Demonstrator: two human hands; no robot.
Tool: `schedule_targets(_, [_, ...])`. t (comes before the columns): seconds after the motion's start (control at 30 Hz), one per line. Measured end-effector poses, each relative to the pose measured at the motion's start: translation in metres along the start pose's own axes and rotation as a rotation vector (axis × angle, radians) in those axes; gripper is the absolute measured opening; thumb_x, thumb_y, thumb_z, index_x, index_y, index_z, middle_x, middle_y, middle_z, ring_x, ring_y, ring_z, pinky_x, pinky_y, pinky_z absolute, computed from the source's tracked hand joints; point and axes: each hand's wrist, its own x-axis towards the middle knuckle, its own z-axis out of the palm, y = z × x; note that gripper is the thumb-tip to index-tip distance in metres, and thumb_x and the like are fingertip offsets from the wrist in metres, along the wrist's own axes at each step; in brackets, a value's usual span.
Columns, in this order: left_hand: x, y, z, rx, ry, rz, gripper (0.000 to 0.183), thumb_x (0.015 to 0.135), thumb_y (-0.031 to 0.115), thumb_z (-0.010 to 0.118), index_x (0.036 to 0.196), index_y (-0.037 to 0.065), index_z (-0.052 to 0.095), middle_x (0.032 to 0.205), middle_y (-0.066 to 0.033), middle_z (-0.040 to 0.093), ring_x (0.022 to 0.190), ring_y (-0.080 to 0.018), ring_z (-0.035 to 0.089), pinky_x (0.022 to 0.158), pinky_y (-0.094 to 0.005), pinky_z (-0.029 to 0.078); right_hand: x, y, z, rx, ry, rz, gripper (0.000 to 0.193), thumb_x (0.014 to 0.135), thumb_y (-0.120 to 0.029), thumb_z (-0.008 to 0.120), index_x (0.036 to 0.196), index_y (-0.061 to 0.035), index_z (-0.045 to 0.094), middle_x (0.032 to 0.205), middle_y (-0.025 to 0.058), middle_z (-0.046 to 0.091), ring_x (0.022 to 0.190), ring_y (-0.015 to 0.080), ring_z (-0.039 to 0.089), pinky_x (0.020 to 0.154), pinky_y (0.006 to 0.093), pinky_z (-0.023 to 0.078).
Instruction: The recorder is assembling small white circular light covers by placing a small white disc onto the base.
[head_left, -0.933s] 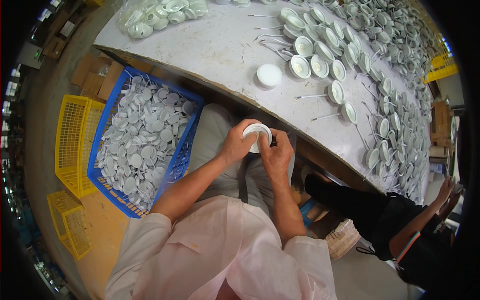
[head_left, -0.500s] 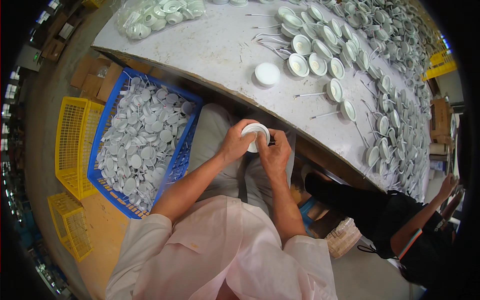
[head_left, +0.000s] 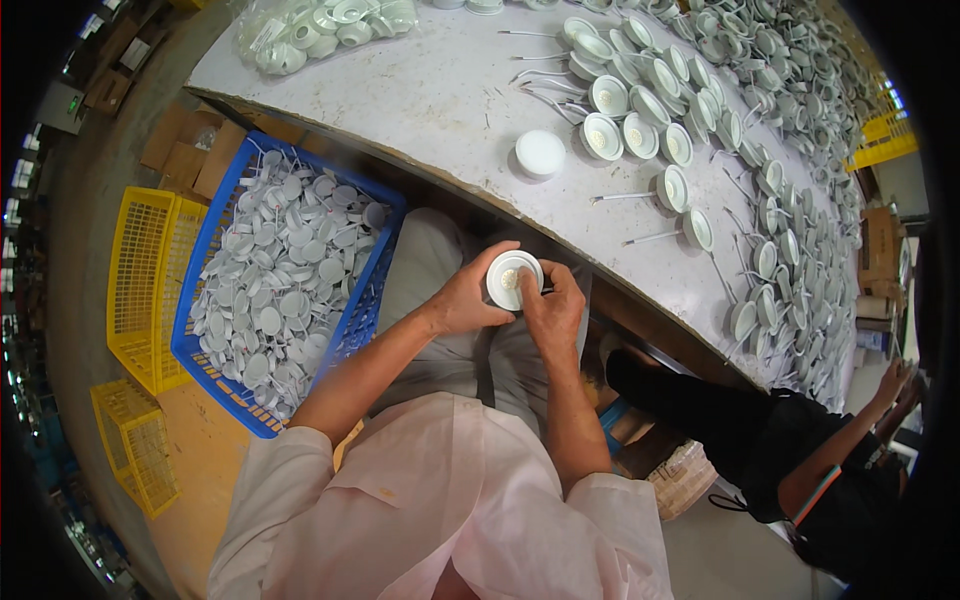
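Observation:
Above my lap, close to the table edge, a round white downlight housing (head_left: 499, 291) is held in both hands, its open face turned up and a pale yellowish disc showing inside. My left hand (head_left: 470, 295) wraps round its left rim, thumb below it. My right hand (head_left: 553, 308) grips the right side, with the thumb reaching into the cup. On the table (head_left: 420, 110) just beyond lies a white round cap (head_left: 540, 154). To its right stand several similar white downlights (head_left: 601, 136) with wire leads, two of them (head_left: 672, 188) nearer the edge.
A blue basket (head_left: 188, 300) full of white round parts with wires stands to my left, beside yellow crates (head_left: 135, 290). A clear bag of white rings (head_left: 320, 35) lies on the table's far left. Heaped downlights (head_left: 780, 100) cover its right. A person in black (head_left: 790, 450) sits at right.
My left hand has opened its hold a little, moving its thumb from inside the cup to below the rim. The yellowish disc inside now shows. My right thumb remains in the cup.

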Motion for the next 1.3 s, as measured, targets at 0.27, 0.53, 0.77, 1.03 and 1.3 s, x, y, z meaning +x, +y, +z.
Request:
schedule_targets(0.27, [-0.003,0.002,-0.006,0.206,0.166,0.059,0.076,0.066,0.008,0.08,0.133,0.006,0.044,0.121,-0.0067,0.059,0.113,-0.016,0.055,0.096,-0.031,0.045,0.023,0.003,-0.014,0.166,0.076,-0.013,0.033,0.079,-0.014,0.074,0.105,0.0029,0.065,0.089,0.0102,0.067,0.075,0.0143,0.062,0.069,0.0281,0.051])
schedule_targets(0.53, [-0.021,0.002,-0.017,0.144,0.24,0.069,0.077,0.066,0.006,0.08,0.133,0.005,0.043,0.121,-0.0068,0.059,0.114,-0.0159,0.055,0.096,-0.0309,0.045,0.12,-0.03,0.007,-0.052,0.111,-0.036,0.047,0.076,-0.033,0.076,0.105,0.0026,0.064,0.093,0.0137,0.065,0.077,0.0211,0.063,0.073,0.0351,0.05])
schedule_targets(0.77, [-0.032,0.016,-0.021,0.132,0.304,0.1,0.076,0.068,0.006,0.08,0.134,0.006,0.043,0.122,-0.0073,0.058,0.115,-0.0161,0.054,0.097,-0.031,0.044,0.154,-0.018,0.022,-0.148,0.084,0.036,0.044,0.075,-0.032,0.078,0.097,0.003,0.064,0.077,0.0085,0.064,0.07,0.0182,0.061,0.067,0.0319,0.05])
schedule_targets(1.03, [-0.03,0.018,-0.027,0.169,0.328,0.169,0.075,0.071,0.01,0.08,0.135,0.006,0.041,0.125,-0.008,0.057,0.116,-0.0176,0.055,0.097,-0.032,0.045,0.15,-0.009,0.015,0.456,0.019,0.165,0.022,0.084,-0.021,0.072,0.085,-0.0017,0.061,0.072,0.0027,0.059,0.058,0.0071,0.052,0.051,0.0214,0.042])
schedule_targets(1.3, [-0.028,0.017,-0.028,0.172,0.325,0.2,0.075,0.071,0.009,0.08,0.136,0.006,0.041,0.125,-0.0084,0.057,0.116,-0.0179,0.055,0.099,-0.0322,0.044,0.11,-0.022,-0.001,0.648,-0.004,0.18,0.017,0.091,-0.019,0.063,0.087,-0.0024,0.06,0.07,0.0028,0.059,0.058,0.0083,0.055,0.051,0.021,0.044])
